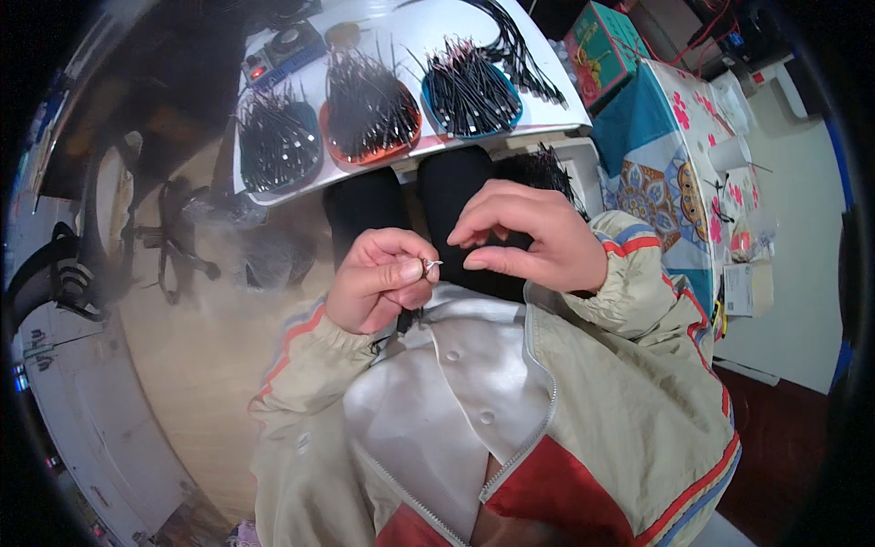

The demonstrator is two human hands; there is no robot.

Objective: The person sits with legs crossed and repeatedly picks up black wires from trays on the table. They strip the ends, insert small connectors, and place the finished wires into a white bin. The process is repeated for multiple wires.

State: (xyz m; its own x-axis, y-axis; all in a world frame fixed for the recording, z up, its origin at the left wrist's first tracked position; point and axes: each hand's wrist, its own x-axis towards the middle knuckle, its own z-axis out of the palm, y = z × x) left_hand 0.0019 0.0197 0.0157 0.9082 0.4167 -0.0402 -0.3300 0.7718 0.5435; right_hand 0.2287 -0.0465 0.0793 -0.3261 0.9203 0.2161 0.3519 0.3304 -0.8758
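My left hand (pixel 383 281) is closed in front of my chest, pinching a short black cable (pixel 406 321) between thumb and forefinger. Thin, pale bare wire ends (pixel 435 264) stick out past the fingertips toward the right, and the cable's dark lower end hangs under the hand. To the right, my right hand (pixel 538 235) hovers with thumb and fingers apart and nothing visible between them. A small gap separates its fingertips from the wire ends. Beyond my knees, bundles of black cables fill a blue tray (pixel 314 173), an orange tray (pixel 408 143) and a teal tray (pixel 512 117).
The trays stand on a white table (pixel 570 117), with more loose black cables (pixel 524 55) at its far right. Below its right end is a container of dark cables (pixel 540 170). A cloth-covered surface (pixel 670 173) stands to the right; a chair base (pixel 169 242) is at left.
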